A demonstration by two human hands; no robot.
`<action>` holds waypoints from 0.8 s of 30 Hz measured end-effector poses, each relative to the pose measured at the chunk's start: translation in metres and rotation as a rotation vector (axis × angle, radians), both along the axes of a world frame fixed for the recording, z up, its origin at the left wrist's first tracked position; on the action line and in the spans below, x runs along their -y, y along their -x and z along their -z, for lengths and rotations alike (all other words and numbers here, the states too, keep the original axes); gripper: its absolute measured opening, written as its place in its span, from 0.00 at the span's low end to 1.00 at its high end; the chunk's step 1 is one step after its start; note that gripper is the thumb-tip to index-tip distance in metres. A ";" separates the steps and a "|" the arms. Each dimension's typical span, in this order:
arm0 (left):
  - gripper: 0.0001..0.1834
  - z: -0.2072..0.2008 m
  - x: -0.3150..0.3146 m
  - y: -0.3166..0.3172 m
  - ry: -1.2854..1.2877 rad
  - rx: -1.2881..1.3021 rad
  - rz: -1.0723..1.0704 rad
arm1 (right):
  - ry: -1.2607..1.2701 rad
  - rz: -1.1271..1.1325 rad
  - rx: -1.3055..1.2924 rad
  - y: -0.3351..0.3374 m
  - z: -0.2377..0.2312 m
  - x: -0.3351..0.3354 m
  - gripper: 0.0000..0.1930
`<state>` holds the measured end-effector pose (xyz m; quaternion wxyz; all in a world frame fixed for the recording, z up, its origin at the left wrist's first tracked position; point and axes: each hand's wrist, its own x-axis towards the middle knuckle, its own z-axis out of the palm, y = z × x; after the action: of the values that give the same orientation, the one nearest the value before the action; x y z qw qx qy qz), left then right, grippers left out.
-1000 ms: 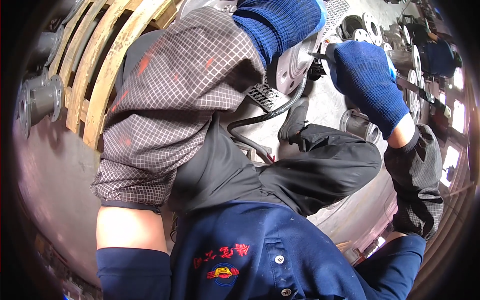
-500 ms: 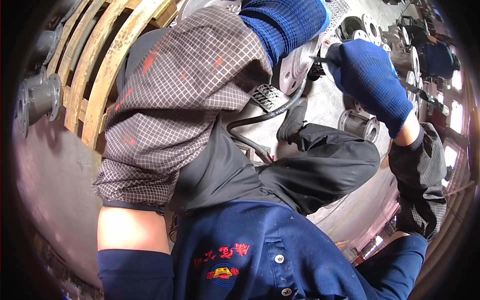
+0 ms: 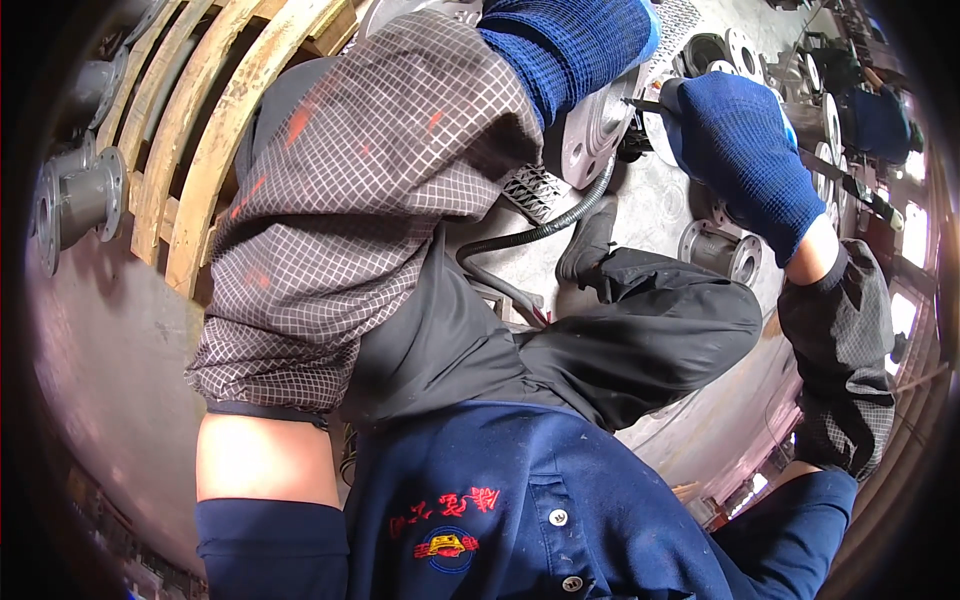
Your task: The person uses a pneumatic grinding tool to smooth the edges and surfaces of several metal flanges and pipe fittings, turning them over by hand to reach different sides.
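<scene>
A grey metal flange (image 3: 577, 150) with bolt holes stands tilted at the top centre, partly covered by my left hand (image 3: 575, 50). That hand, in a blue knitted glove, lies over the flange's upper part; its fingers are hidden from view. My right hand (image 3: 745, 150), gloved in blue too, is closed around a long, thin, dark tool (image 3: 850, 187). One pointed end of the tool sticks out leftward at the flange's face; whether it touches cannot be told. The longer end runs out to the right behind the hand.
A wooden pallet (image 3: 210, 120) is at the upper left, with a flanged pipe piece (image 3: 80, 205) beside it. More flanged pipe pieces (image 3: 720, 252) lie at the right. A dark ribbed hose (image 3: 530, 236) curves across the floor near my shoe (image 3: 588, 245). Another gloved worker (image 3: 880, 120) is at the far right.
My right hand has shifted slightly up, raising the tool's pointed end a little along the flange's face. My left hand has hardly moved.
</scene>
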<state>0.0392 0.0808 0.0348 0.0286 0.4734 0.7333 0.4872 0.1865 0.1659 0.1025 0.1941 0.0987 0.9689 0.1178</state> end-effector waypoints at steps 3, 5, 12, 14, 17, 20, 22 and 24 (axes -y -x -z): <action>0.12 -0.002 0.003 0.001 -0.027 -0.017 -0.044 | 0.034 -0.007 -0.001 0.003 -0.002 0.007 0.06; 0.13 -0.004 0.005 0.002 0.008 -0.017 -0.066 | 0.110 -0.002 -0.006 0.007 -0.005 0.010 0.06; 0.13 -0.010 0.004 0.000 0.044 0.126 0.007 | 0.024 -0.036 -0.094 -0.002 0.003 -0.007 0.08; 0.13 -0.009 0.008 0.002 -0.081 0.153 0.046 | 0.052 0.009 -0.023 0.001 0.001 0.003 0.07; 0.15 -0.008 0.010 0.007 -0.111 0.108 0.056 | 0.074 0.033 0.020 0.009 -0.005 0.007 0.06; 0.15 -0.009 0.011 0.001 -0.103 0.073 0.044 | -0.029 -0.052 -0.066 0.005 -0.004 -0.001 0.05; 0.15 0.008 -0.011 -0.006 -0.257 0.107 0.093 | 0.004 0.033 0.014 -0.006 -0.003 0.000 0.05; 0.14 0.000 0.004 0.001 -0.136 0.155 0.070 | 0.080 0.004 -0.016 0.000 0.003 0.004 0.05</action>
<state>0.0387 0.0766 0.0346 0.0701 0.4604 0.6772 0.5696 0.1861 0.1615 0.0996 0.1902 0.0939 0.9741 0.0777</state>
